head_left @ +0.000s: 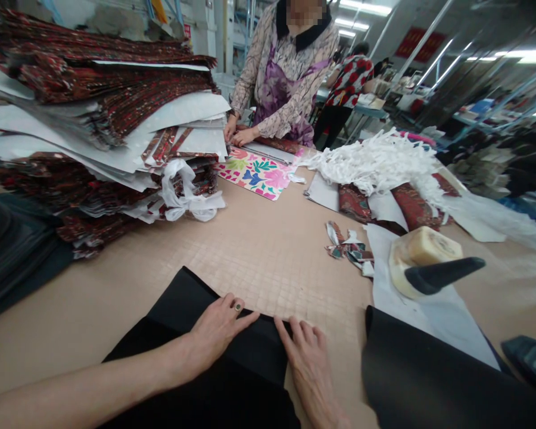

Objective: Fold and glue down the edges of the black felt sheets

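A black sheet of fabric (178,307) lies flat on the table in front of me, with a narrow strip along its far edge. My left hand (221,328), wearing a ring, is closed at that edge, its fingers bent over it and the thumb lying along the strip. At the sheet's far right corner my right hand (306,351) is also closed on the edge, thumb on the strip and bent fingers just beyond it. The two thumb tips almost meet. Whatever lies under the fingers is hidden.
Tall stacks of red patterned pieces (161,89) stand left. A cream container with a black handle (429,256) sits on white paper at right, by a black roll (429,369). Scraps (351,247) and white strips (375,164) lie behind. A co-worker (286,77) handles floral material (254,173) opposite.
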Action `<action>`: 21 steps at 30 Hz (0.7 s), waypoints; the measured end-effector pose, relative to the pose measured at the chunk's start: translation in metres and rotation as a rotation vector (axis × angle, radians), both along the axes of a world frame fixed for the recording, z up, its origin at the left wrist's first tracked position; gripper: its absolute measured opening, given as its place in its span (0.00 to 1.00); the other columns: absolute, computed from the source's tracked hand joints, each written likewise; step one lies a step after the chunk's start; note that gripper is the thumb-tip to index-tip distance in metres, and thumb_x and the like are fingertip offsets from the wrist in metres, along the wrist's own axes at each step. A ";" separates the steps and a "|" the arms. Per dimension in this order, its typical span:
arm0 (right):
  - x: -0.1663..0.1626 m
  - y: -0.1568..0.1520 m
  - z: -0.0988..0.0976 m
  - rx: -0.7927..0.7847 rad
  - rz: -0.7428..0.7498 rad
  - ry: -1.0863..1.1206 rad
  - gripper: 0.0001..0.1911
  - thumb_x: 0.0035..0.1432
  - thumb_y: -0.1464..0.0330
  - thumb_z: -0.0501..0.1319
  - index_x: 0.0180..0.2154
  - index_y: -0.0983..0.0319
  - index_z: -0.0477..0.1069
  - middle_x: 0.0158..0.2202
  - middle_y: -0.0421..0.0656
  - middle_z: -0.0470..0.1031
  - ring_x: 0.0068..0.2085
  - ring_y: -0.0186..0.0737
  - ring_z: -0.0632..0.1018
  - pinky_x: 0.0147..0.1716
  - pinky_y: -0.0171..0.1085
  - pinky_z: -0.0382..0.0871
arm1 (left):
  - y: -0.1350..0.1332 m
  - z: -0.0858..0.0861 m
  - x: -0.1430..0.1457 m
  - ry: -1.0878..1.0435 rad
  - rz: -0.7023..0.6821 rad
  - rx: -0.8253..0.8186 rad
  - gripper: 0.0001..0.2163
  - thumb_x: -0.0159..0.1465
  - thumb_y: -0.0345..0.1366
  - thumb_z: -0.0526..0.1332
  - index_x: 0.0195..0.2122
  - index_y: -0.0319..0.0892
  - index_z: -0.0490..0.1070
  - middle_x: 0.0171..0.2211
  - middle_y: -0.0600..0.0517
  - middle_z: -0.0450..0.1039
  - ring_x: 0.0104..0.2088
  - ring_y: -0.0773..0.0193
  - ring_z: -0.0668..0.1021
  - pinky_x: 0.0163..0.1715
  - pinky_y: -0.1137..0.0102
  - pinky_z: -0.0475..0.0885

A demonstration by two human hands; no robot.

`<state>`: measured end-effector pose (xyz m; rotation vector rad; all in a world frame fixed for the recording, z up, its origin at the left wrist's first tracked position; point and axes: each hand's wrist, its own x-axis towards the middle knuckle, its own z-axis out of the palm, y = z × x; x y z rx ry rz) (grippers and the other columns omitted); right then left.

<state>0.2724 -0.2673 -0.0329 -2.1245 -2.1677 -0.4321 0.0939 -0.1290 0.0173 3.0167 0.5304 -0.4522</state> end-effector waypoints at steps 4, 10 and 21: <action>0.027 -0.033 -0.013 0.069 -0.165 0.037 0.27 0.50 0.82 0.48 0.51 0.60 0.65 0.47 0.49 0.71 0.44 0.52 0.71 0.38 0.50 0.62 | 0.004 0.003 -0.004 -0.026 0.094 -0.132 0.26 0.54 0.22 0.56 0.55 0.40 0.58 0.49 0.40 0.63 0.47 0.50 0.66 0.44 0.60 0.64; 0.042 -0.052 -0.020 0.191 -0.375 0.680 0.22 0.56 0.73 0.50 0.53 0.59 0.62 0.51 0.48 0.68 0.50 0.49 0.70 0.45 0.49 0.64 | 0.023 -0.007 0.008 -0.284 0.368 -0.427 0.06 0.61 0.28 0.54 0.39 0.41 0.66 0.42 0.47 0.66 0.44 0.55 0.66 0.46 0.60 0.59; 0.001 0.014 0.006 0.112 -0.522 1.778 0.45 0.39 0.61 0.69 0.58 0.60 0.53 0.50 0.49 0.69 0.46 0.44 0.73 0.43 0.41 0.67 | 0.045 0.007 -0.002 -0.307 0.245 -0.724 0.03 0.56 0.27 0.54 0.31 0.42 0.63 0.31 0.55 0.68 0.34 0.65 0.71 0.34 0.73 0.63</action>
